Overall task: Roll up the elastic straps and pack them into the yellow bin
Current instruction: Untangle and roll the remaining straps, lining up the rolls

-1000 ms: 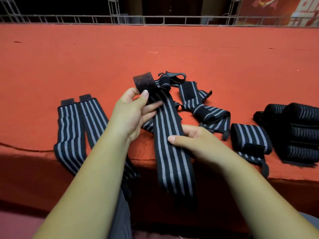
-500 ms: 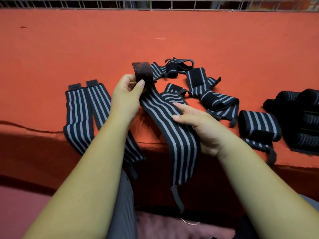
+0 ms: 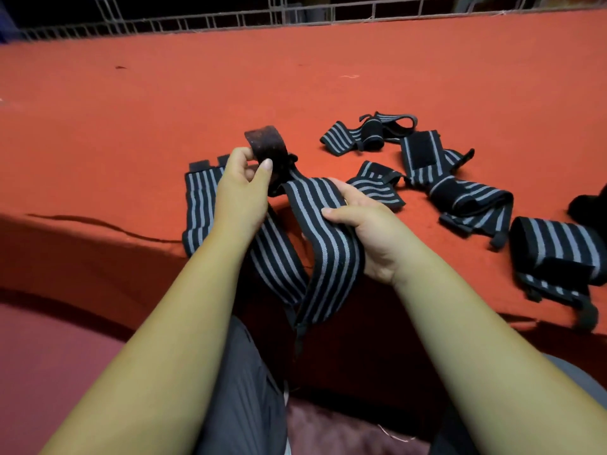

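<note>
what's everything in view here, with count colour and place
held elastic strap: one, black with grey stripes, between both hands, tail hanging below the table edge
flat elastic straps: two, same stripes, side by side at the table edge, left
loose crumpled straps: about three, same stripes, tangled centre right
rolled strap: one, same stripes, table's right end
dark bundle: count unclear, black, cut off at frame's right edge
cloth-covered table: one, red
wire fence: one, grey metal, behind the table
trousers: one pair, grey, bottom
left hand: one, pinches the held strap's black fastener end
right hand: one, grips its middle
</note>
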### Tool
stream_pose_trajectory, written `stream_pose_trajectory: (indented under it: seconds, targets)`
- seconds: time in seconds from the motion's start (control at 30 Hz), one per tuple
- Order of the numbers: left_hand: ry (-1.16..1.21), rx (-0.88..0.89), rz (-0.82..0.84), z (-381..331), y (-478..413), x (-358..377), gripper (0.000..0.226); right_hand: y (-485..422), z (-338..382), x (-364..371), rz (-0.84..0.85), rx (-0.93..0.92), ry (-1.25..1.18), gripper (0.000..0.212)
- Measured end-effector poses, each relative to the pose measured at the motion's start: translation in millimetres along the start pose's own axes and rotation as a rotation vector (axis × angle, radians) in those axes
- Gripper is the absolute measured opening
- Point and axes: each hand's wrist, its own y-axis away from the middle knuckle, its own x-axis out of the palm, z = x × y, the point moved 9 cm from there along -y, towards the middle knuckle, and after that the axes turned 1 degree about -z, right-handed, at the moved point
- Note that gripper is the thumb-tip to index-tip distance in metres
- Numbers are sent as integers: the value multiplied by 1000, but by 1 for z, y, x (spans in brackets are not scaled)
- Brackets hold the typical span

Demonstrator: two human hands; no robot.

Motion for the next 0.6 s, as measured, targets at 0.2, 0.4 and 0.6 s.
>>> stream_pose_trajectory:
  seconds: [0.2, 0.4, 0.6]
  targets:
    - [-70, -10, 37, 9, -19, -11, 22, -29, -2, 21, -1, -34, 107, 60]
    - [-74, 46, 61, 12, -64, -2, 22, -56, -5, 0, -197, 19, 312, 70]
    - [-49, -111, 108, 50, -126, 15, 19, -63, -7, -8, -213, 90, 447, 80]
